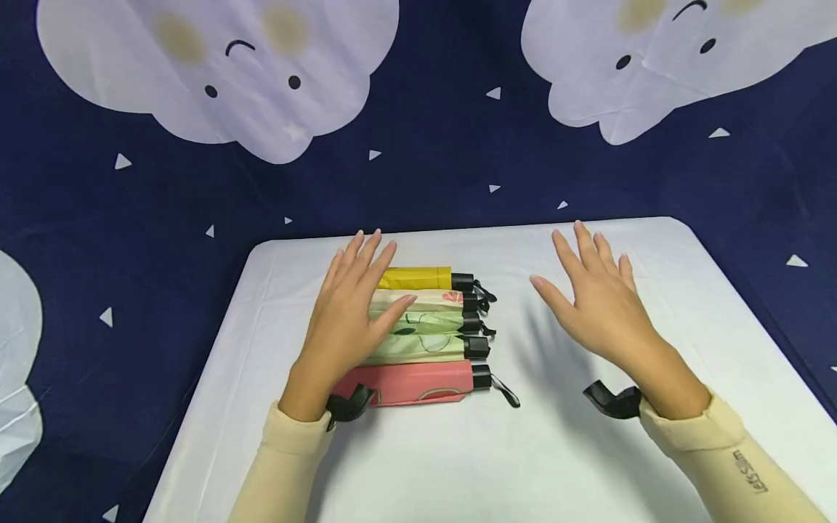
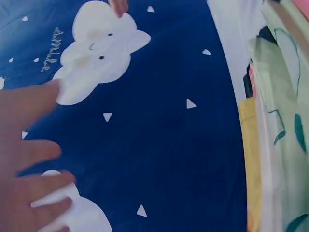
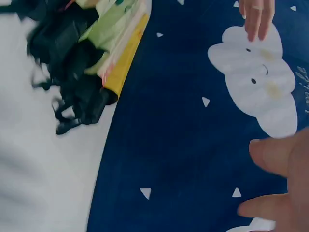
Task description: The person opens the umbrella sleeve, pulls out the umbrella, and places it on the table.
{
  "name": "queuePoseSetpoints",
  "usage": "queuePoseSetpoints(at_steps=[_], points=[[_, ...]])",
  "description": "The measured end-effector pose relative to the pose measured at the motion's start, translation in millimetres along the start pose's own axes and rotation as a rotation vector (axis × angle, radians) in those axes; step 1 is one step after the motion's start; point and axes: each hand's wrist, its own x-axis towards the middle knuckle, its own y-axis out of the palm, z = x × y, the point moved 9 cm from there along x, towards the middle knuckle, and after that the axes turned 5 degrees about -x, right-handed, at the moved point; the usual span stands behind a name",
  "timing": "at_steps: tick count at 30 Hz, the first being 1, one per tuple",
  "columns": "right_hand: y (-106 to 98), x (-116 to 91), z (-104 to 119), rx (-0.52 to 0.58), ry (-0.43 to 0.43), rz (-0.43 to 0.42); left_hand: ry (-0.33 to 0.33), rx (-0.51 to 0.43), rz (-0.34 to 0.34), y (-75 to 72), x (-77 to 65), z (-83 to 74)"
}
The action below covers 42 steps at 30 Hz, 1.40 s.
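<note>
Folded umbrellas lie side by side on the white table, their black handles pointing right in the head view. Farthest back is a yellow umbrella (image 1: pixel 418 278), then a cream one (image 1: pixel 431 299) with a pink print. Two pale green umbrellas (image 1: pixel 431 349) with leaf patterns follow, and a coral-red umbrella (image 1: pixel 418 381) lies nearest. My left hand (image 1: pixel 346 312) hovers over the left ends of the row, fingers spread, hiding those ends. To the right of the handles, my right hand (image 1: pixel 598 312) is held above the table with its fingers spread and nothing in it.
The white table (image 1: pixel 556 465) has rounded far corners. Behind it hangs a dark blue cloth (image 1: pixel 431 123) printed with clouds and small white triangles. A black strap (image 1: pixel 615 401) sits at the right wrist, another black strap (image 1: pixel 352 404) at the left.
</note>
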Motion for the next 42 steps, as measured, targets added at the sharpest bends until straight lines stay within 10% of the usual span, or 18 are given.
queuePoseSetpoints(at_steps=[4,9,14,20,27,33,42], points=[[-6,-17,8,0.126,-0.100,-0.251,0.104,-0.259,-0.188,-19.5,-29.1,-0.3],[17,-43,4,0.284,-0.158,-0.455,0.010,-0.526,-0.279,-20.4,-82.7,31.4],[76,-55,-12,0.528,-0.006,-0.332,-0.153,-0.754,-0.305,-5.4,-129.9,74.8],[136,-66,-13,0.717,0.071,-0.142,-0.438,-0.655,-0.320,17.5,-172.7,118.9],[165,-69,-12,0.741,0.019,-0.071,-0.580,-0.671,-0.215,36.2,-188.9,135.4],[175,-74,-4,0.625,-0.039,-0.062,-0.667,-0.639,-0.082,30.7,-184.1,120.0],[166,-71,-7,0.471,-0.052,-0.064,-0.613,-0.709,-0.011,51.7,-193.1,134.9]])
